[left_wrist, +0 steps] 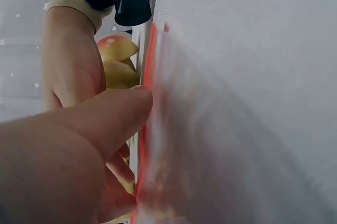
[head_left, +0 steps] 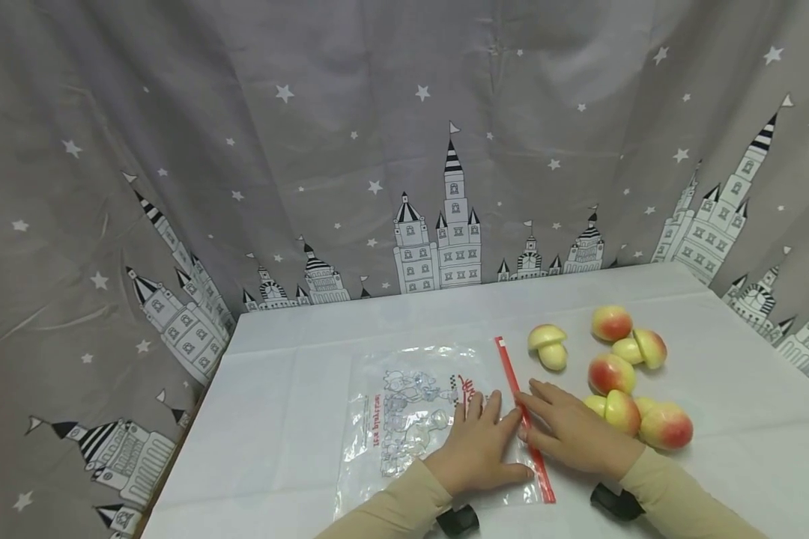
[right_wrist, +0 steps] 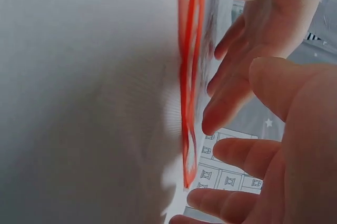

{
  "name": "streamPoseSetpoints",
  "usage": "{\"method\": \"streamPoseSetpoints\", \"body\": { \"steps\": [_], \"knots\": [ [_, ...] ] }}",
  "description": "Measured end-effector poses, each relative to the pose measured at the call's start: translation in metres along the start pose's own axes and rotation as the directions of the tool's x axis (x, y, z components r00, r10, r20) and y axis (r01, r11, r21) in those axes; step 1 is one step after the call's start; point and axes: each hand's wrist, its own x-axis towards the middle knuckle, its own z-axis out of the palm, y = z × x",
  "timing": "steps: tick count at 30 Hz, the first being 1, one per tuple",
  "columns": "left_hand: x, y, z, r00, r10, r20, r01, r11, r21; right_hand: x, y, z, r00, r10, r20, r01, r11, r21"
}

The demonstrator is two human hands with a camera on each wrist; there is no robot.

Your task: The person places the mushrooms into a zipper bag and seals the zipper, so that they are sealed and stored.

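A clear plastic zip bag (head_left: 371,419) with printed cartoon figures and red lettering lies flat on the white table. Its red zip edge (head_left: 505,364) runs along the right side. My left hand (head_left: 480,449) rests on the bag with fingers spread, fingertips close to that edge. From the other side my right hand (head_left: 576,430) reaches to the red strip, its fingers extended at it. In the right wrist view the red strip (right_wrist: 185,76) shows a narrow gap between its two sides. Both hands appear with loosely straight fingers.
Several yellow-and-red toy mushrooms lie to the right, among them a single mushroom (head_left: 548,346) beyond the zip edge and a cluster with one mushroom (head_left: 667,425) near my right wrist. A grey curtain (head_left: 350,150) with castles and stars hangs behind the table (head_left: 256,419).
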Motion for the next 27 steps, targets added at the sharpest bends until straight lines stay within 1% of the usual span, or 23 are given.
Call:
{"method": "streamPoseSetpoints", "body": {
  "steps": [4, 9, 14, 19, 27],
  "knots": [
    [0.0, 0.0, 0.004, 1.0, 0.0, 0.002, 0.0, 1.0, -0.014, 0.0, 0.002, 0.003, 1.0, -0.003, -0.004, 0.003, 1.0, 0.011],
    [0.001, -0.002, 0.008, 1.0, 0.017, -0.026, -0.017, 1.0, 0.007, -0.001, 0.005, 0.006, 1.0, 0.007, -0.003, -0.007, 1.0, 0.021],
    [-0.001, -0.003, 0.01, 0.999, 0.019, -0.037, -0.019, 1.0, 0.008, -0.002, 0.006, 0.009, 1.0, -0.019, -0.025, 0.02, 0.999, 0.026],
    [-0.003, -0.004, 0.012, 1.0, 0.009, -0.03, -0.009, 1.0, -0.002, -0.002, 0.005, 0.012, 0.999, -0.038, -0.025, 0.039, 0.999, 0.014],
    [0.0, -0.004, 0.014, 0.999, 0.023, -0.044, -0.023, 1.0, 0.003, -0.002, 0.006, 0.012, 0.999, -0.023, -0.039, 0.024, 1.0, 0.01]
  ]
}}
